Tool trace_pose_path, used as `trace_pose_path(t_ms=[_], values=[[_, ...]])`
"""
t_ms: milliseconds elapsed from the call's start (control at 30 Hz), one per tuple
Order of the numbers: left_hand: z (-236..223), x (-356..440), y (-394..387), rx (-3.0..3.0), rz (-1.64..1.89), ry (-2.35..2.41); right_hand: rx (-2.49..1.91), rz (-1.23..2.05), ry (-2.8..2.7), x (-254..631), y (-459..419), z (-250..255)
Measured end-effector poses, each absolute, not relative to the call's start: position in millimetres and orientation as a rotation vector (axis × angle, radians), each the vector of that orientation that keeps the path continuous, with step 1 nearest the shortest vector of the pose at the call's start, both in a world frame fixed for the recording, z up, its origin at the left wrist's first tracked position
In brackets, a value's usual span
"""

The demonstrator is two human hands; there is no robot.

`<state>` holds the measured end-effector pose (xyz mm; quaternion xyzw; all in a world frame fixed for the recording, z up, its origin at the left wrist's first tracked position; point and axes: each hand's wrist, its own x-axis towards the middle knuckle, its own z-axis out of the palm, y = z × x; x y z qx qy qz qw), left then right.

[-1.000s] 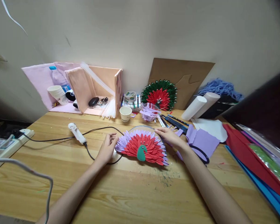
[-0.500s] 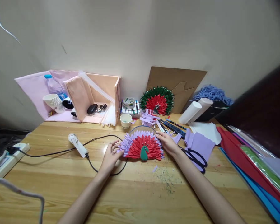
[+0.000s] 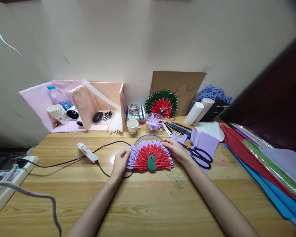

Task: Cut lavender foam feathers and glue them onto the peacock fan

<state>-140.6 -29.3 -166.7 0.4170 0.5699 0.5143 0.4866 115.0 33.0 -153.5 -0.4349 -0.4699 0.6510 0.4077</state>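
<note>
Both hands (image 3: pixel 121 161): fingers (image 3: pixel 166 142) on fan (image 3: pixel 155 153) edges, scissors (image 3: pixel 193 152) near.

The peacock craft (image 3: pixel 151 155) sits before the cup (image 3: pixel 132 127), left of the scissors (image 3: pixel 193 152), apparently over a cable (image 3: pixel 115 142).

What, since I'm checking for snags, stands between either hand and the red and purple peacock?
Nothing visible does: the left hand touches the left edge of the peacock, the right hand its upper right edge. The scissors lie right of both, not between.
</note>
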Motion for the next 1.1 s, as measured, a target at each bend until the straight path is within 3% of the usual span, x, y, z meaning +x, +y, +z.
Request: trace_pose_path(t_ms=[733, 1100], values=[[-155, -116, -32, 1.041, 1.310, 1.487, -0.990, 1.534, -1.216, 129, 25, -175], [-143, -84, -19, 1.178, 1.136, 1.612, -1.206, 1.105, -1.292, 168, 46, -159]])
